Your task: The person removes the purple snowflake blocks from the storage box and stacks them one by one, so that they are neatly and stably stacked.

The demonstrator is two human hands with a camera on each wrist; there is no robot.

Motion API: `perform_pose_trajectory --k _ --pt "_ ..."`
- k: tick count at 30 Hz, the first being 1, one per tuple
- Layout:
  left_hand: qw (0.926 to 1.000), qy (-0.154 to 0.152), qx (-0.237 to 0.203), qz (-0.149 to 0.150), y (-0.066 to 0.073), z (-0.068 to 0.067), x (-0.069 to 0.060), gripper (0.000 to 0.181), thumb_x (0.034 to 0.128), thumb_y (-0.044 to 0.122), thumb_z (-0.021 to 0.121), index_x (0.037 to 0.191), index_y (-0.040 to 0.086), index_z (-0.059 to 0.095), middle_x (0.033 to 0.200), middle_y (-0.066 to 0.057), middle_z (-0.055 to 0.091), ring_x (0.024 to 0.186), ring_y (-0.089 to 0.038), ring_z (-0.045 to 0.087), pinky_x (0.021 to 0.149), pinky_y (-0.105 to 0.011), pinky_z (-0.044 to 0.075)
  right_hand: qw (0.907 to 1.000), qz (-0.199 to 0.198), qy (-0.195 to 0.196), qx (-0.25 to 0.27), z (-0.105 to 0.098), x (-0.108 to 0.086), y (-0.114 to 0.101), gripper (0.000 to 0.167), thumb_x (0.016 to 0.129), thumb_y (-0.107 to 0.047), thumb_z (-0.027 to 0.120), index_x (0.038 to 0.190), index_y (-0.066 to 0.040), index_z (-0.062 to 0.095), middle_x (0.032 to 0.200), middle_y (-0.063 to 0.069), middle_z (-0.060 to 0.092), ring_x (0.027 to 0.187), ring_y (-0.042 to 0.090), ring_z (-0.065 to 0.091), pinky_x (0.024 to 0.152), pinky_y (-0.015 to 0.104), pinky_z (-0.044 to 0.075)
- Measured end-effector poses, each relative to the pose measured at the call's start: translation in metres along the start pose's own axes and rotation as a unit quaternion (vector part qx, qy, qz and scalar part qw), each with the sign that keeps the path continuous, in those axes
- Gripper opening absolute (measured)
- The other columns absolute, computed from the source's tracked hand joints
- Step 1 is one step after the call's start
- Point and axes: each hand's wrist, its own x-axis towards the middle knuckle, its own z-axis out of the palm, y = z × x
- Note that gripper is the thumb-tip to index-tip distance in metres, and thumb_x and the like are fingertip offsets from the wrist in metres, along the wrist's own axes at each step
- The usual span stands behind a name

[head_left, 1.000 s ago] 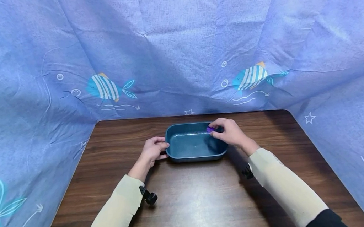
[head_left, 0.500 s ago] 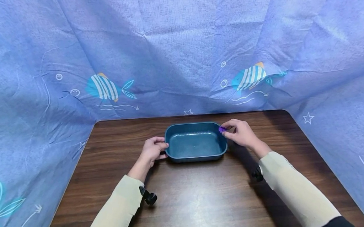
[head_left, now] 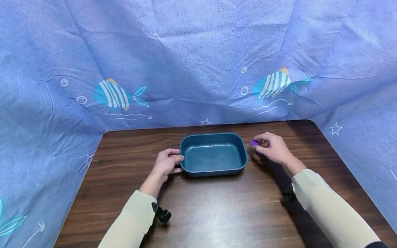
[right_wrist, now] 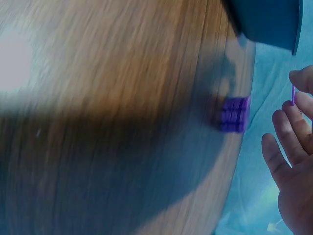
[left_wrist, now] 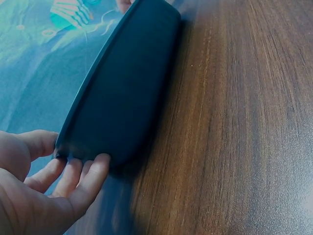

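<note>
A dark teal rectangular box (head_left: pixel 213 158) with rounded corners stands on the wooden table, its visible inside bare. My left hand (head_left: pixel 166 163) holds its left end, thumb over the rim and fingers against the outer wall, as the left wrist view also shows. To the right of the box, my right hand (head_left: pixel 273 147) pinches a thin purple disc (head_left: pixel 254 143) with a notched edge between thumb and fingertip. In the right wrist view this disc (right_wrist: pixel 293 95) appears edge-on, apart from a ribbed purple stack (right_wrist: pixel 235 115) on the table, which the hand mostly hides in the head view.
The brown wood-grain table (head_left: pixel 212 216) ends at a blue fish-print cloth (head_left: pixel 193 62) hanging behind and at both sides. A small black device (head_left: pixel 162 213) is strapped at the left wrist, another (head_left: pixel 289 193) at the right.
My right hand has moved right with the purple disc, from above the inside of the box, past its right rim, to beside it. The left hand and the box have stayed put.
</note>
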Motion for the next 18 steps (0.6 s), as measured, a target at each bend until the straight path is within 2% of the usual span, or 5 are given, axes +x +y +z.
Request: perform_pose_trajectory --k 4,7,14,18 --pt "1.0 0.001 0.005 0.0 0.0 0.0 0.0 0.037 0.0973 0.004 0.067 0.132 -0.003 0.059 0.103 -0.011 0.066 0.09 -0.02 0.069 0.074 -0.037 0.066 0.9999 0.009 0.005 -0.003 -0.004 -0.004 0.008 0.025 0.088 -0.009 0.077 0.112 -0.002 0.074 0.104 0.013 0.073 0.085 0.024 0.071 0.069 0.021 0.058" --pt "1.0 0.0 0.006 0.0 0.001 0.0 0.0 0.036 0.0972 0.004 0.068 0.132 -0.002 0.06 0.104 -0.011 0.067 0.092 -0.021 0.07 0.075 -0.037 0.066 0.9998 0.018 0.004 -0.008 -0.007 -0.007 0.013 0.024 0.089 -0.011 0.077 0.111 -0.002 0.075 0.104 0.014 0.073 0.085 0.025 0.072 0.07 0.021 0.058" --pt "1.0 -0.001 0.005 -0.001 0.001 0.001 -0.002 0.037 0.097 0.004 0.068 0.132 -0.002 0.059 0.103 -0.01 0.067 0.094 -0.023 0.07 0.073 -0.035 0.066 0.9992 0.034 -0.003 -0.019 -0.01 -0.015 0.02 0.026 0.091 -0.013 0.078 0.112 0.0 0.074 0.105 0.016 0.073 0.085 0.029 0.073 0.077 0.045 0.063" --pt "1.0 0.0 0.005 0.0 0.001 0.0 -0.002 0.038 0.0975 0.004 0.067 0.133 -0.003 0.059 0.104 -0.01 0.067 0.093 -0.021 0.07 0.073 -0.035 0.066 0.9988 0.037 -0.009 -0.03 -0.009 -0.019 0.024 0.024 0.092 -0.016 0.077 0.111 -0.002 0.075 0.105 0.015 0.073 0.088 0.03 0.073 0.08 0.051 0.062"
